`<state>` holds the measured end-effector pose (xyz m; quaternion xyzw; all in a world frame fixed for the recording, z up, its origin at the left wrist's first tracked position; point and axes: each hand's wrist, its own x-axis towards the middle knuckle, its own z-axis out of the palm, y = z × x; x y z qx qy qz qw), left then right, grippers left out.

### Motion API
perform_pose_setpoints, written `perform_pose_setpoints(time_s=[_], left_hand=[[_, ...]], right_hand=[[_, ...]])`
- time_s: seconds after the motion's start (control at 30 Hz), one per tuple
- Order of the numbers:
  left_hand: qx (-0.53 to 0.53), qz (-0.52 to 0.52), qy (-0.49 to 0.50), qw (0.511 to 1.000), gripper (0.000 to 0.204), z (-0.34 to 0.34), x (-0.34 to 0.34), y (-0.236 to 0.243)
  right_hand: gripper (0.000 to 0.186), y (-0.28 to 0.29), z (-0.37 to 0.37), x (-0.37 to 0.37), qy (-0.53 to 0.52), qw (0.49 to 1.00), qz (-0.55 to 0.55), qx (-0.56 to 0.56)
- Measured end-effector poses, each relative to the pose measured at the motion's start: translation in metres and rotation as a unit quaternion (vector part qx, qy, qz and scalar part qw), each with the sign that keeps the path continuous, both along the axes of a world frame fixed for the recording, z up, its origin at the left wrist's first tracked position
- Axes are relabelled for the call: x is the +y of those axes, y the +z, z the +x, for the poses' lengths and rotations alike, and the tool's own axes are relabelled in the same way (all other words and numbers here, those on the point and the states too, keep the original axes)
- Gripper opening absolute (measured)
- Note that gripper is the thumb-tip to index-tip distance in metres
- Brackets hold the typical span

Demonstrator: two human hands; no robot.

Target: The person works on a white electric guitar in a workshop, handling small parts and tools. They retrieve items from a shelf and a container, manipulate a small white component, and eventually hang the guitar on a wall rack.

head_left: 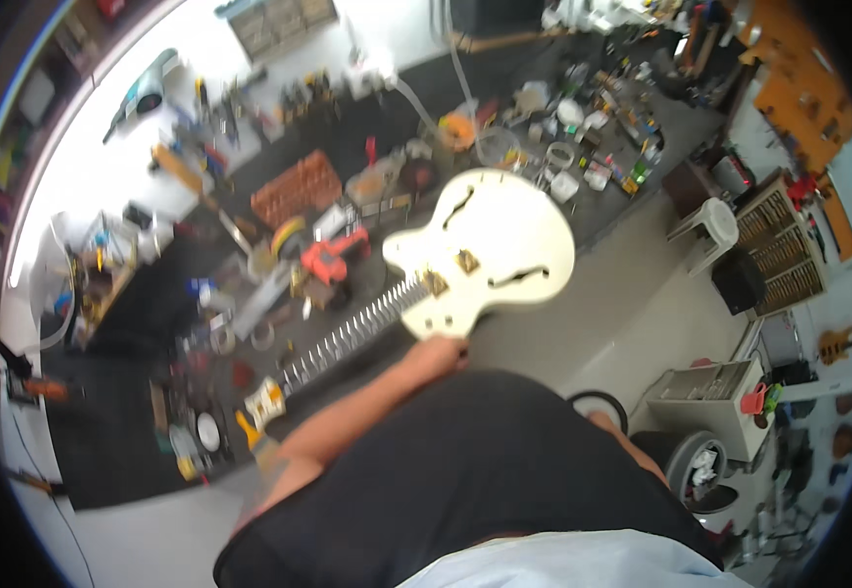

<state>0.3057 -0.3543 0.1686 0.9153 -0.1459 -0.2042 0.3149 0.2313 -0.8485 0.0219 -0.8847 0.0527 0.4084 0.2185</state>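
Note:
A cream hollow-body electric guitar (534,230) with f-shaped holes and gold-coloured pickups lies face up across the front of the dark workbench. Its neck (357,328) points down to the left, ending in a pale headstock (265,403). My left hand (438,357) is closed at the body's near edge, beside the neck joint; motion blurs its fingers. On the right, my right forearm shows past my black shirt, beside a black ring-shaped rim (614,400). Of my right hand (600,421) only a little is in sight, and its fingers are hidden.
Tools and small parts crowd the workbench (112,431). Among them are a red power tool (336,257), a reddish-brown textured block (297,188) and an orange roll (457,131). On the right stand a white stool (715,227), a drawer cabinet (705,392) and a waste bin (683,461).

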Motion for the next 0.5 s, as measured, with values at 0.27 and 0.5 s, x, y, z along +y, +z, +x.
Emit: perform_pose_setpoints(time_s=[0.27,0.5], left_hand=[[-0.029,0.024,0.088,0.995,0.021,-0.024,-0.047,0.018],[-0.012,-0.042,0.276,0.96,0.02,-0.092,-0.024,0.002]], right_hand=[[0.024,-0.004,0.093,0.026,-0.026,0.995,0.092,-0.016],[0.023,0.004,0.087,0.016,0.228,0.963,0.133,0.051]])
